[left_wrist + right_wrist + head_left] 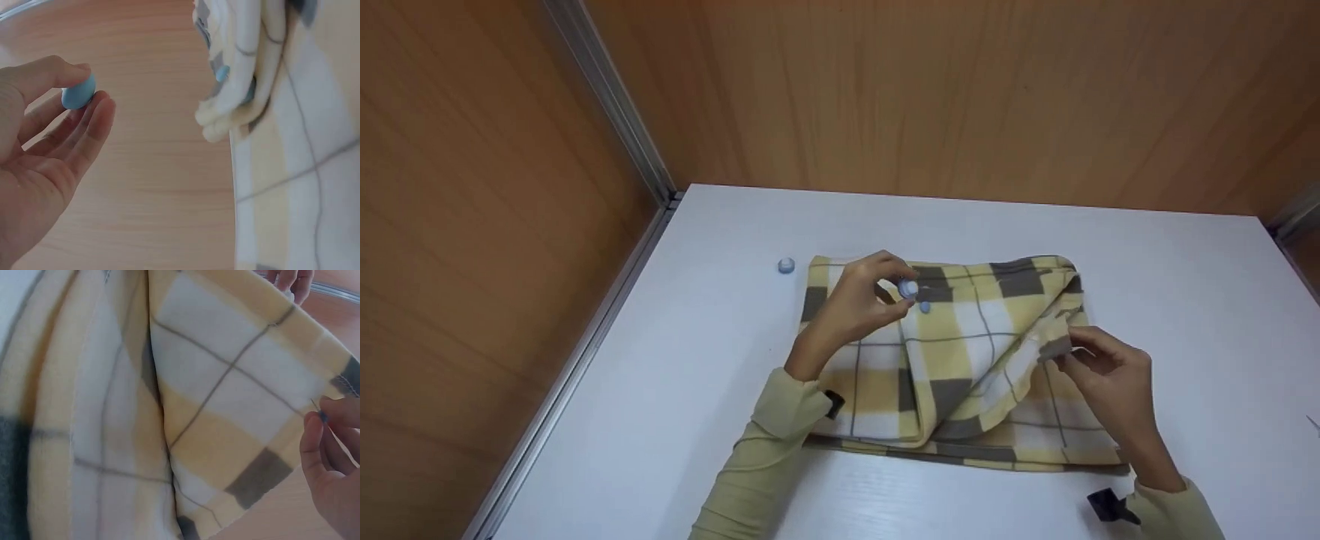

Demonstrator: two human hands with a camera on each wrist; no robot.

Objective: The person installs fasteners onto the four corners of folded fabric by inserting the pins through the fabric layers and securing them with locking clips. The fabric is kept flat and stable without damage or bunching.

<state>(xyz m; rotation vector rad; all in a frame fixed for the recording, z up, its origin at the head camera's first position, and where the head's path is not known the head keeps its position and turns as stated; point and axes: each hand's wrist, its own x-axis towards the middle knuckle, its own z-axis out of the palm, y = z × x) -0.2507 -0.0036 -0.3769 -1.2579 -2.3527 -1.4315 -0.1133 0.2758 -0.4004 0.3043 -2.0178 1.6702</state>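
A yellow, white and grey checked blanket (952, 352) lies folded on the table, one flap turned back at its right. Above its far left part, my left hand (855, 300) pinches a small light blue round cap (79, 94) between thumb and fingertips. Just beside that cap, in the head view, a smaller blue piece (925, 307) shows against the cloth. My right hand (1114, 382) holds the raised edge of the flap. Between its fingertips, in the right wrist view, is a tiny blue-headed pin (323, 417) with a thin point sticking up; the fingers partly hide it.
Another light blue cap (786, 265) sits on the white table (720, 315), left of the blanket. Wooden panels (922, 97) stand behind and to the left, joined by a metal frame post (619, 105).
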